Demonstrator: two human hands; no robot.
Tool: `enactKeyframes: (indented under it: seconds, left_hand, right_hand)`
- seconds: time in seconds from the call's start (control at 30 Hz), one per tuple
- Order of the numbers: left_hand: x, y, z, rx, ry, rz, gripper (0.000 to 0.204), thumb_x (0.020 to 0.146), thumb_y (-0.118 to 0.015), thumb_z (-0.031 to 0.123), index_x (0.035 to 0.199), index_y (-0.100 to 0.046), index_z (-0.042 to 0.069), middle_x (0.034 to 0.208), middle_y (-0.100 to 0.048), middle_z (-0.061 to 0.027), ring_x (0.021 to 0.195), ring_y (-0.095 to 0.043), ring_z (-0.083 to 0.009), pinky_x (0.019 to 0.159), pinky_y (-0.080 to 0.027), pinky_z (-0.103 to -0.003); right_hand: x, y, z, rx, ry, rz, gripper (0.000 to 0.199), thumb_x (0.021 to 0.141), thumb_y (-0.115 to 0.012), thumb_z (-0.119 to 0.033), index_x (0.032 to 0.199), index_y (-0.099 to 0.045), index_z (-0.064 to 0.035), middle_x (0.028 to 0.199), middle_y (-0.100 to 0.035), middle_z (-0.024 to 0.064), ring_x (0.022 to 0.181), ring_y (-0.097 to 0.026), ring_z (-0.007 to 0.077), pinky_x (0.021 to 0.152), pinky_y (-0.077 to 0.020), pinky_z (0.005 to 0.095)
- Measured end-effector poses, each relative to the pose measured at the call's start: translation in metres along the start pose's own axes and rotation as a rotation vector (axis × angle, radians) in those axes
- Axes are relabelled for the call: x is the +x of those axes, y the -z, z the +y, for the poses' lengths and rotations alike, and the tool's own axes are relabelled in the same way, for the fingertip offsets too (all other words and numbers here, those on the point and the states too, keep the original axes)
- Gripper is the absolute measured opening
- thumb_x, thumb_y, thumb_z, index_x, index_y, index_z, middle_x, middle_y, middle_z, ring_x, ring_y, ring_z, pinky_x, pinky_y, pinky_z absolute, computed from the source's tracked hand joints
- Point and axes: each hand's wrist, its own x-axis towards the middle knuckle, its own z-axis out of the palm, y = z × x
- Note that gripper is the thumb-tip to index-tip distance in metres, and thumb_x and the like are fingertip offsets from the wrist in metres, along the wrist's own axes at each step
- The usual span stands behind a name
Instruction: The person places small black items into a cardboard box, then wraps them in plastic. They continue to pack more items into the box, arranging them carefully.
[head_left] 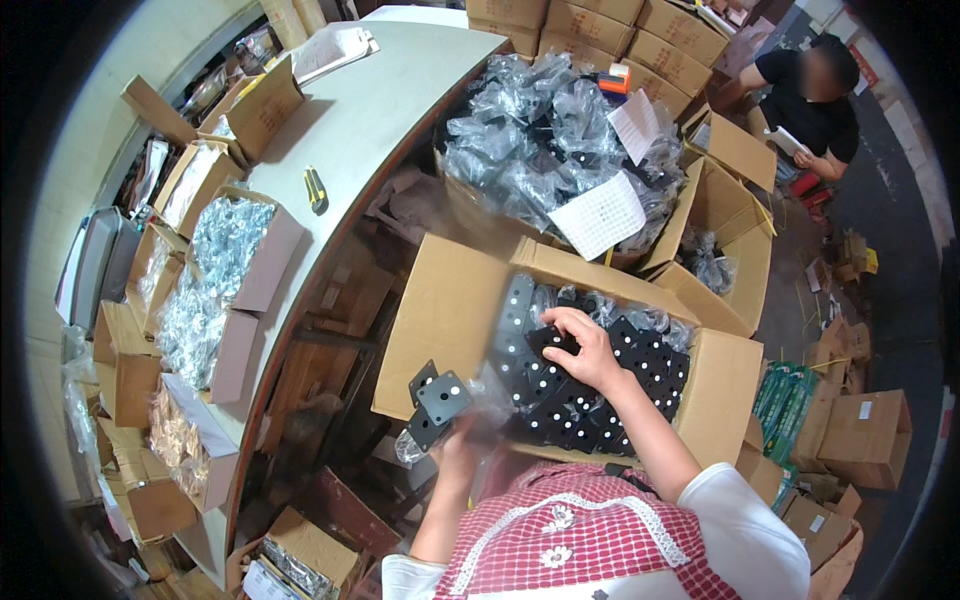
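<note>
The person's left hand (460, 450) stands outside the open carton (725, 385), near its left flap (440, 325). It is closed on a small group of black perforated plates (440, 400), which lie crosswise over one another rather than squared up. Several of its fingers are blurred or hidden, so the exact grip cannot be confirmed. Holding the group clear of the carton probably keeps these pieces separate from the rest.

The right hand (590, 352) is over the carton's left half. Its fingers are curled and the thumb is drawn in, leaving only a narrow gap; a black plate (547, 342) appears pinched there, though its lower edge merges with the pieces underneath.

The remaining plates (645, 375) fill the carton in overlapping rows, with clear plastic wrapping (603, 308) along the far side. The close packing likely saves room, and the folded-back flaps leave the contents within reach.

Beyond the carton, a large heap of clear-bagged parts (520, 150) carries loose paper sheets (600, 215). A yellow-and-black utility knife (315, 190) lies on the surface (365, 110) to the left, well apart from both hands.
</note>
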Motion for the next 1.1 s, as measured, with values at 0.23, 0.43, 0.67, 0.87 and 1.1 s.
enactKeyframes:
  seconds: [0.23, 0.43, 0.67, 0.87, 1.1]
  left_hand:
    - [0.008, -0.002, -0.014, 0.144, -0.079, -0.088, 0.026, 0.084, -0.068, -0.001, 0.109, -0.069, 0.004, 0.101, -0.07, -0.0041, 0.092, -0.067, -0.0193, 0.081, -0.055, -0.037]
    - [0.025, -0.042, 0.011, 0.603, -0.43, -0.26, 0.023, 0.084, -0.072, 0.004, 0.107, -0.068, 0.003, 0.098, -0.069, -0.0064, 0.091, -0.067, -0.0213, 0.08, -0.053, -0.037]
    - [0.021, -0.14, 0.045, 0.798, -0.673, -0.697, 0.032, 0.082, -0.075, 0.01, 0.113, -0.069, 0.007, 0.112, -0.063, -0.0132, 0.101, -0.06, -0.0321, 0.086, -0.05, -0.042]
    - [0.004, -0.218, 0.032, 0.786, -1.009, -1.074, 0.029, 0.077, -0.074, 0.015, 0.105, -0.072, 0.009, 0.114, -0.064, -0.0148, 0.11, -0.058, -0.0383, 0.098, -0.045, -0.05]
    - [-0.018, -0.372, -0.006, 0.485, -0.547, -1.359, 0.034, 0.087, -0.071, 0.02, 0.11, -0.065, -0.003, 0.096, -0.064, -0.0104, 0.082, -0.063, -0.0215, 0.067, -0.052, -0.034]
  right_hand:
    - [-0.018, 0.014, -0.005, 0.475, -0.378, 0.14, 0.016, 0.086, -0.071, 0.003, 0.089, -0.057, -0.0048, 0.094, -0.068, 0.0057, 0.092, -0.064, 0.0122, 0.086, -0.0518, 0.027]
    - [-0.032, 0.068, -0.025, 0.989, -0.532, 0.401, 0.022, 0.084, -0.069, 0.006, 0.097, -0.058, -0.0091, 0.099, -0.068, 0.0044, 0.085, -0.063, 0.0098, 0.077, -0.0492, 0.0209]
    - [-0.066, 0.109, -0.07, 1.04, -0.498, 0.463, 0.019, 0.088, -0.069, 0.001, 0.099, -0.057, -0.0089, 0.1, -0.066, 0.0039, 0.089, -0.06, 0.0099, 0.08, -0.0459, 0.0214]
    - [-0.091, 0.162, -0.069, 1.019, -0.455, 0.589, 0.017, 0.09, -0.067, 0.001, 0.1, -0.057, -0.0075, 0.101, -0.066, 0.0017, 0.089, -0.058, 0.0079, 0.081, -0.0443, 0.0209]
    - [-0.108, 0.257, -0.013, 0.853, -0.333, 0.748, 0.01, 0.094, -0.062, 0.0, 0.099, -0.056, -0.0072, 0.097, -0.057, -0.0026, 0.091, -0.052, 0.0058, 0.084, -0.0416, 0.0214]
